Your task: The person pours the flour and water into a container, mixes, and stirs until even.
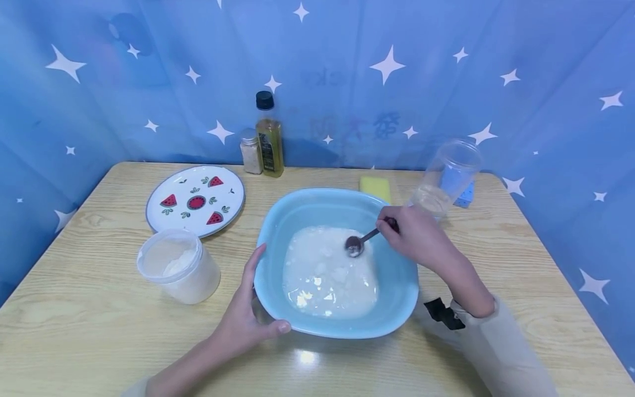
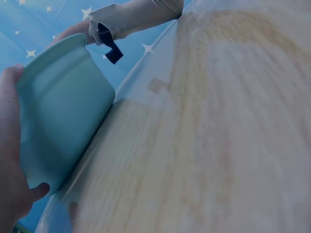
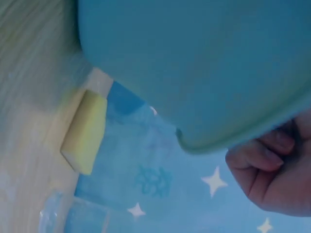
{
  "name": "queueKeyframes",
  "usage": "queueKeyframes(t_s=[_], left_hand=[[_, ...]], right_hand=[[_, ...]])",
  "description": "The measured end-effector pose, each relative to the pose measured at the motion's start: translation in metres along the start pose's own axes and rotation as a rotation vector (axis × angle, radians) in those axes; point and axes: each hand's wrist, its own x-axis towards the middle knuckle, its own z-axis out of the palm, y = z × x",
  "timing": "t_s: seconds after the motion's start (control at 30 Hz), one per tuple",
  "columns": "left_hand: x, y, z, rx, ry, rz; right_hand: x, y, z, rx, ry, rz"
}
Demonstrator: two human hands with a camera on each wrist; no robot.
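Observation:
A light blue basin (image 1: 270, 220) stands on the table, holding a white, wet, lumpy mixture (image 1: 329, 273). My left hand (image 1: 243, 320) holds its near left corner, thumb at the rim and fingers along the outer side; the left wrist view shows that hand (image 2: 12, 155) against the wall. Over the right side of the basin, my right hand (image 1: 421, 234) grips the handle of a small dark brown spoon (image 1: 354, 246). White residue shows in its round bowl, which is at the mixture. In the right wrist view the curled fingers (image 3: 262, 160) sit beyond the basin rim; the spoon is hidden there.
Left of the basin are a tub of white powder (image 1: 190, 275) and a watermelon-patterned plate (image 1: 228, 201). Behind stand an oil bottle (image 1: 270, 146) and a shaker jar (image 1: 251, 154). A yellow sponge (image 1: 375, 187), clear cup (image 1: 448, 171) and blue sponge (image 1: 465, 196) are at the back right.

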Motion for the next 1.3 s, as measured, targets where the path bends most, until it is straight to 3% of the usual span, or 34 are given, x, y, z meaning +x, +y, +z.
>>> queueKeyframes(t_s=[0.13, 0.27, 0.33, 0.43, 0.53, 0.63, 0.73, 0.87, 0.97, 1.17, 1.3], left_hand=[[0.0, 0.0, 0.0, -0.001, -0.004, -0.004], [0.0, 0.0, -0.001, 0.01, 0.0, 0.004], [0.0, 0.0, -0.002, 0.009, -0.003, 0.006], [0.0, 0.0, -0.002, 0.007, -0.009, 0.006], [-0.003, 0.0, -0.004, 0.014, -0.009, -0.006], [-0.005, 0.001, -0.005, 0.018, -0.007, -0.012], [-0.005, 0.001, -0.005, 0.025, -0.007, -0.007], [-0.003, 0.001, -0.004, 0.026, -0.008, -0.005], [-0.002, 0.0, -0.003, 0.015, -0.015, -0.008], [0.0, 0.0, -0.001, 0.011, -0.007, -0.002], [0.0, 0.0, -0.001, 0.011, 0.001, 0.005]], right_hand=[[-0.001, 0.0, -0.001, 0.046, 0.057, -0.002], [0.0, -0.003, 0.004, 0.115, -0.016, -0.024], [0.0, -0.004, 0.004, 0.08, -0.024, -0.009], [-0.003, -0.002, 0.0, 0.015, 0.038, 0.027], [-0.006, -0.001, 0.0, 0.05, 0.078, 0.037], [-0.004, -0.003, 0.006, 0.093, 0.035, 0.006], [-0.002, -0.004, 0.009, 0.05, -0.014, -0.011], [-0.004, -0.002, 0.003, -0.04, 0.039, 0.032], [-0.006, 0.0, -0.001, -0.02, 0.082, 0.047], [-0.003, -0.001, 0.0, -0.009, -0.018, 0.007], [-0.001, -0.001, 0.001, -0.065, 0.039, 0.029]])
